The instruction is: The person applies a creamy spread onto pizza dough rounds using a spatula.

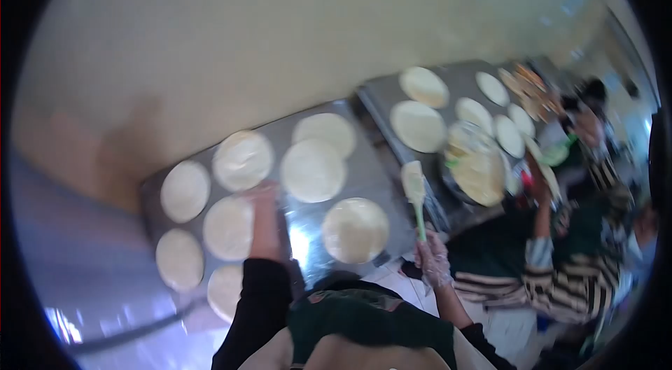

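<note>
My right hand (433,262), in a clear plastic glove, is closed around the green handle of a spatula (414,184). The spatula's head points up and carries pale cream. My left hand (263,196) reaches over the near metal table (302,233), beside a pale flat round (227,228). Its fingers are smeared by motion, so I cannot tell their pose or whether they touch the round. Behind it lies another round with a glossy, uneven top (243,160). To the right, two rounds overlap, and a shinier round (355,230) lies nearer me.
On the second metal table (378,100) stands a big bowl of yellowish cream (477,170) among several rounds. Brown pieces (530,90) lie at its far end. A co-worker in a striped garment (560,293) reaches over that table. A wall (210,41) runs behind both tables.
</note>
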`<state>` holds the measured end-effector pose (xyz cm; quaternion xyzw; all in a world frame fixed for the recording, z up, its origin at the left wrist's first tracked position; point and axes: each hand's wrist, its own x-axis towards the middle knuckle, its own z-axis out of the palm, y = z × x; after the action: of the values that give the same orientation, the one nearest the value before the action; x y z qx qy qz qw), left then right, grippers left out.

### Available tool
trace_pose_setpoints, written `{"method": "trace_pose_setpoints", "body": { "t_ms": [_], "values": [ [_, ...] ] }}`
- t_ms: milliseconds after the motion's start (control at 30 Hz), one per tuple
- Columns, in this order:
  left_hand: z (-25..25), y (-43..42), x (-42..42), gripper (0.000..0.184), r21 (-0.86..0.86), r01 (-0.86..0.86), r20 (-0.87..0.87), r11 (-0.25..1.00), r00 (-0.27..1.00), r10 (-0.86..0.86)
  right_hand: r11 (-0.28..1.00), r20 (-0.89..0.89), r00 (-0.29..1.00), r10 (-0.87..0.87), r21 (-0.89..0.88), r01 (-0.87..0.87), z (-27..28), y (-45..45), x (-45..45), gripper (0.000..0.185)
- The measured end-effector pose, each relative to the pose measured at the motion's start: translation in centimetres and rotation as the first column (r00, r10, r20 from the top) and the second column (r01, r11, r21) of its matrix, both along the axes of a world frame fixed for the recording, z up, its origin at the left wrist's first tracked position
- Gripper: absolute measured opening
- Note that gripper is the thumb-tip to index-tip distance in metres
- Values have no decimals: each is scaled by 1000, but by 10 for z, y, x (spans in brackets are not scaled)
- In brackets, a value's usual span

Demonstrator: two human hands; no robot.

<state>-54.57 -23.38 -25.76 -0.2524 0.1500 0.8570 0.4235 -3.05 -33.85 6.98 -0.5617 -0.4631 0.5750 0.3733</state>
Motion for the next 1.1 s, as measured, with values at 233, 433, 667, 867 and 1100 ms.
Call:
{"method": "trace_pose_setpoints", "body": {
  "t_ms": [233, 433, 667, 867, 1100],
  "values": [
    [76, 9, 10, 71, -281, 4, 140, 960, 989, 37, 809, 667, 639, -383, 576, -116, 33, 5, 79, 20],
    [134, 15, -8, 71, 185, -16, -55, 983, 998, 26, 874, 917, 50, -395, 392, -287, 101, 40, 110, 30],
    [59, 18, -77, 85, -368, -195, -848, 909, 472, -243, 859, 851, -396, -345, 115, -500, 91, 98, 144, 35],
    [68, 14, -69, 66, -285, -93, -798, 954, 575, -182, 807, 853, -331, -404, 162, -568, 95, 106, 155, 32],
    [68, -14, -48, 65, -229, 55, -759, 972, 616, -214, 845, 855, -327, -402, 209, -491, 86, 111, 161, 29]
  ]
}}
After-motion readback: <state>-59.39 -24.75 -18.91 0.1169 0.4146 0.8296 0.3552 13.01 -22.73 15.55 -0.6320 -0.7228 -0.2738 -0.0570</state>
